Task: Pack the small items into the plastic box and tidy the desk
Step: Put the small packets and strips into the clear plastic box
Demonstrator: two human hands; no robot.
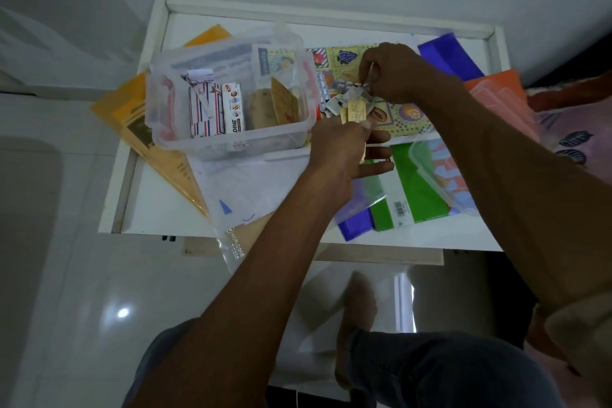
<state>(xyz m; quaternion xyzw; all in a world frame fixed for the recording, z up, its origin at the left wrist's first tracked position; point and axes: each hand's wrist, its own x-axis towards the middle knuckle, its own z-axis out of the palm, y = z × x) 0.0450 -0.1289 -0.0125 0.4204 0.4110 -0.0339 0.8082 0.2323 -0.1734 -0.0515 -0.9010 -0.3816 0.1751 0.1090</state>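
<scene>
A clear plastic box [185, 139] stands on the left half of the white desk [159, 209]. It holds a striped carton, a white carton, a brown roll and a tan card. Just right of the box lies a pile of small packets [337, 101] on a fruit-patterned sheet [390, 116]. My left hand [344, 149] is closed on several small gold packets [353, 111] at the box's right corner. My right hand [394, 73] pinches a small white item [367, 94] above the pile.
Yellow envelopes [132, 119] lie under and left of the box. A clear zip bag [231, 225] hangs over the front edge. Green and blue folders [407, 189], a clear lid [430, 169] and an orange folder [496, 89] cover the right side.
</scene>
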